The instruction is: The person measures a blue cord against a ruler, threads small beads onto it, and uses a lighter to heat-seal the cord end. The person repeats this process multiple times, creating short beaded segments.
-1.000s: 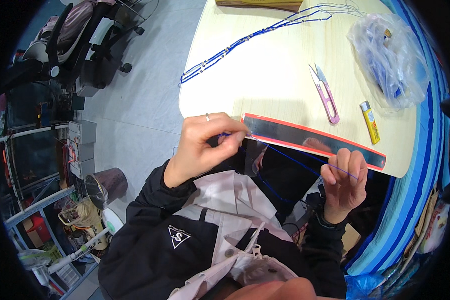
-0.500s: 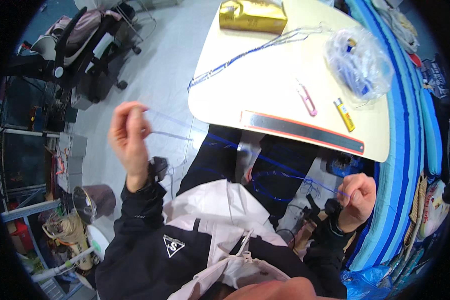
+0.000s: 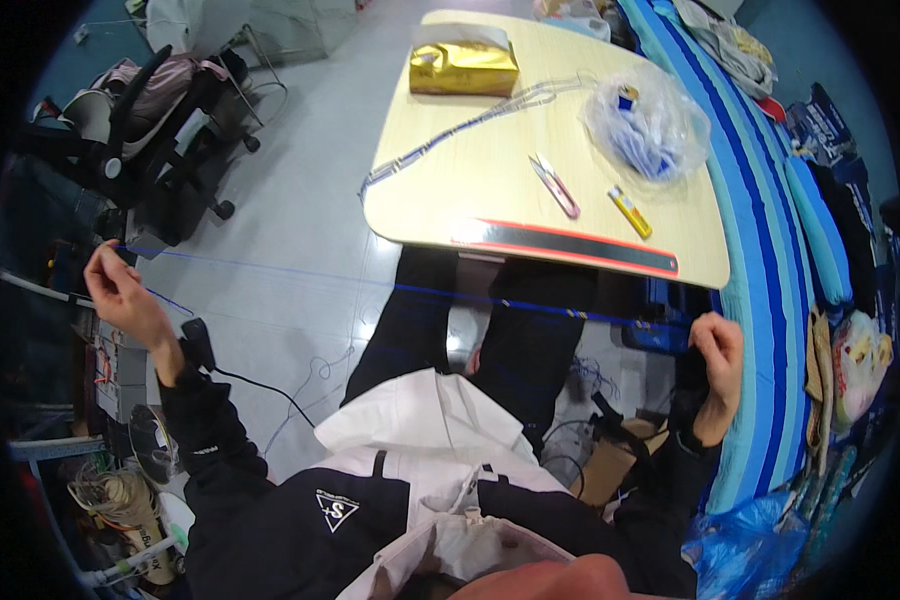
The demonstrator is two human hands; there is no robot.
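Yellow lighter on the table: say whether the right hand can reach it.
Probably yes: the right hand holds the blue strand, but nothing tall blocks its way to the yellow lighter.

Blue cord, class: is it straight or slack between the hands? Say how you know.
Straight: the blue cord runs in a nearly unbroken line from left hand to right hand, without visible sagging.

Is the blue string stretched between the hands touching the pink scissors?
Apart. The head view shows the blue string crossing in front of the table, while the pink scissors lie on it, beyond the ruler.
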